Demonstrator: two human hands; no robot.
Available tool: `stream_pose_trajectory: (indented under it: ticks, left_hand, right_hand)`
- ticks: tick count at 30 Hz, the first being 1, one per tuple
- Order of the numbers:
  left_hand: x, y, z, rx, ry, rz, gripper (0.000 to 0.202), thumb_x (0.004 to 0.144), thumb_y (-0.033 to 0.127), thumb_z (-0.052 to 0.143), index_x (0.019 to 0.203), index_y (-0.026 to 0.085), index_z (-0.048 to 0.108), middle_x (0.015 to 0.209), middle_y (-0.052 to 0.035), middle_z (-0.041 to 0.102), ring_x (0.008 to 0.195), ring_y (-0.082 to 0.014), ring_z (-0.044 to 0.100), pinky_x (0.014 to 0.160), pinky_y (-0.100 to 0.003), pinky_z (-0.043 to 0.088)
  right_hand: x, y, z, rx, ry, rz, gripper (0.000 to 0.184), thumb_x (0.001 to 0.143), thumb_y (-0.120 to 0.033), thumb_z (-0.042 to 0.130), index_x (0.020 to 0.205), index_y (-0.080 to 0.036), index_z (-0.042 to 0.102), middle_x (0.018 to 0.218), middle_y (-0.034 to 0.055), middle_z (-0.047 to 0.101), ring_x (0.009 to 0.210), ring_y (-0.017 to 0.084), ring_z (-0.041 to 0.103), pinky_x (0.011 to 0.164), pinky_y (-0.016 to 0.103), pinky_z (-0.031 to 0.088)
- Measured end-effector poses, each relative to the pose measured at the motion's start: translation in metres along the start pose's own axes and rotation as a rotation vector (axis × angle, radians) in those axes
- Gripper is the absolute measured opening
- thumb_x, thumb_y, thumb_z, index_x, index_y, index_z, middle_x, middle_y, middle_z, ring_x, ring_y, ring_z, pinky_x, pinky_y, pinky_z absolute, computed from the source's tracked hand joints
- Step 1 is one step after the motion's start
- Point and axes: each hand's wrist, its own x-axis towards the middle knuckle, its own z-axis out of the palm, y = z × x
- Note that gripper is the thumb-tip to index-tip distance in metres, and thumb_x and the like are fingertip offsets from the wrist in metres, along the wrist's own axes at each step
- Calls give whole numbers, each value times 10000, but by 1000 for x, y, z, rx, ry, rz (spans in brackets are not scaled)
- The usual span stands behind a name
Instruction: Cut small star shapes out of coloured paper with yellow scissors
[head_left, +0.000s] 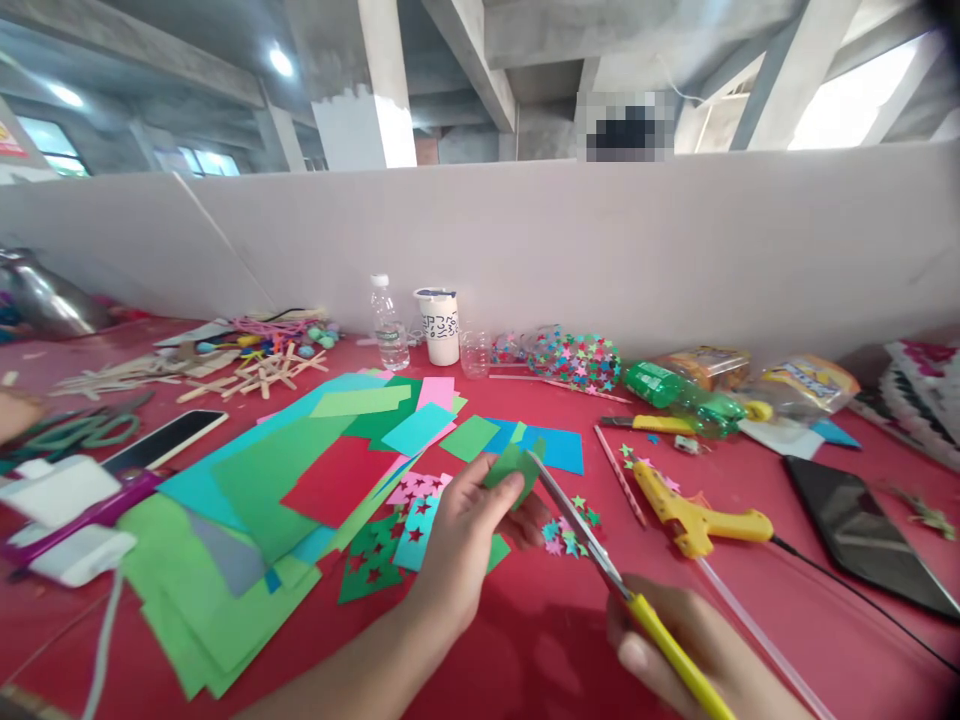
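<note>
Between the thumb and fingers of my left hand (471,530) is a small piece of green paper (514,474), held up above the table. My right hand (675,630) grips scissors with yellow handles (671,650). Their metal blades (574,520) point up and left, with the tips at the paper's right edge. Below my left hand lie green paper with star-shaped holes (371,560) and a blue punched piece (414,535). Loose star cut-outs (570,535) are scattered under the blades. To the left spreads a pile of coloured paper sheets (262,490).
A yellow glue gun (694,515) with its cord and a black tablet (877,530) lie at right. A yellow cutter knife (660,424) and green bottle (690,398) are behind. A water bottle (390,330) and white cup (439,330) stand by the partition (480,230). Another person's hand (19,412) shows at far left.
</note>
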Motion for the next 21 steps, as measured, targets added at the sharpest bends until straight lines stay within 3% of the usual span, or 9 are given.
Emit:
stream_pose_trajectory:
  ticks: [3, 7, 21]
  left_hand:
    - [0, -2, 0, 29, -39, -6, 166, 826, 285, 585, 756, 137, 606, 632, -26, 648, 545, -116, 597, 547, -222, 468]
    - [1, -4, -2, 54, -25, -12, 149, 795, 278, 622, 720, 154, 589, 548, 30, 567, 450, -77, 527, 467, -189, 401]
    - [2, -4, -7, 140, -1, 59, 141, 803, 305, 617, 739, 180, 606, 566, 46, 550, 454, -62, 491, 452, -177, 392]
  right_hand:
    - [0, -3, -1, 20, -22, 13, 505, 784, -664, 489, 651, -184, 577, 688, 44, 626, 610, 181, 550, 508, 215, 437]
    - [-2, -8, -3, 35, -86, -9, 537, 798, -682, 444, 652, -178, 561, 671, 33, 610, 558, 155, 516, 503, 217, 433]
    - [-8, -16, -1, 51, -46, 40, 561, 768, -718, 463, 647, -185, 589, 659, 20, 628, 608, 166, 569, 552, 206, 486]
